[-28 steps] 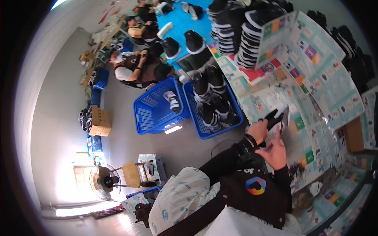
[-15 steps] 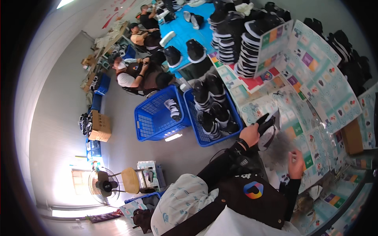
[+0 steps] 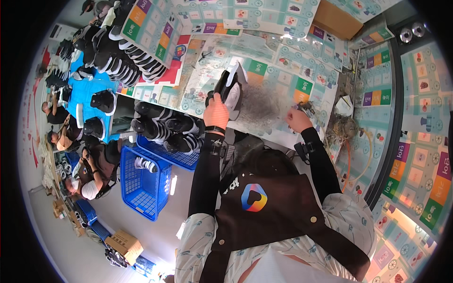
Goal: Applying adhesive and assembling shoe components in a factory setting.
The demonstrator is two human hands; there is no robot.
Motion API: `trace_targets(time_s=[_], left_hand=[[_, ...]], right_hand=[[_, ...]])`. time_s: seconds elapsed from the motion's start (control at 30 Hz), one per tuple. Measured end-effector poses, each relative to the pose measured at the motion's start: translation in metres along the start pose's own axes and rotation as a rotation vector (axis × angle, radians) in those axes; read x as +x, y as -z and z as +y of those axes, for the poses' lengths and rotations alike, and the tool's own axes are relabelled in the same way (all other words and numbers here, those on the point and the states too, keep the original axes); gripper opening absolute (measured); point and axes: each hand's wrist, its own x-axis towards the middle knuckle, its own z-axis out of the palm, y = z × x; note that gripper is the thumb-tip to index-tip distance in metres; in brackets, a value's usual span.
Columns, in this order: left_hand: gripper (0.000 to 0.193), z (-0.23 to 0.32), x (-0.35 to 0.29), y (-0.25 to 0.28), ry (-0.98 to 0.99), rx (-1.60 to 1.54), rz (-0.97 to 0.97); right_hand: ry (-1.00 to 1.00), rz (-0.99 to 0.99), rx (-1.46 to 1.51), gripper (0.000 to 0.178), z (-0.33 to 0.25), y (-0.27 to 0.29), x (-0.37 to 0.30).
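My left hand (image 3: 217, 112) is closed around one end of a black, grey and white shoe upper (image 3: 234, 94), which it holds tilted over the paper-covered table (image 3: 288, 82). To the right, my right hand (image 3: 298, 119) hovers close to the table with its fingers bent together. A small dark, ragged clump (image 3: 306, 108) shows just beyond those fingers; whether they grip it, I cannot tell. Between my hands a grey, dusty smudge (image 3: 266, 106) spreads across the table sheets.
Stacked black-and-white shoes (image 3: 101, 59) stand on the left behind a printed board (image 3: 153, 30). Below the table's left edge sit a shoe-filled blue basket (image 3: 181, 161) and another blue basket (image 3: 146, 207). A cardboard box (image 3: 337, 20) lies at the back. Several co-workers (image 3: 89, 177) sit at far left.
My view has turned right, bringing the right-hand table and wall into sight. The shoe upper stays in my left hand. My right hand has moved to beside the dark clump.
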Motion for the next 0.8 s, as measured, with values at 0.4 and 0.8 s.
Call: trace_targets(time_s=[0.4,0.8], left_hand=[[0.04,-0.03,0.044,-0.021,0.156,0.003,-0.194],[0.04,-0.052,-0.026,0.062,0.097,-0.456,0.099]], right_hand=[[-0.118,0.277,-0.423,0.086,0.078,-0.069,0.017],[-0.244,0.246,-0.575,0.068,0.102,-0.071,0.013]])
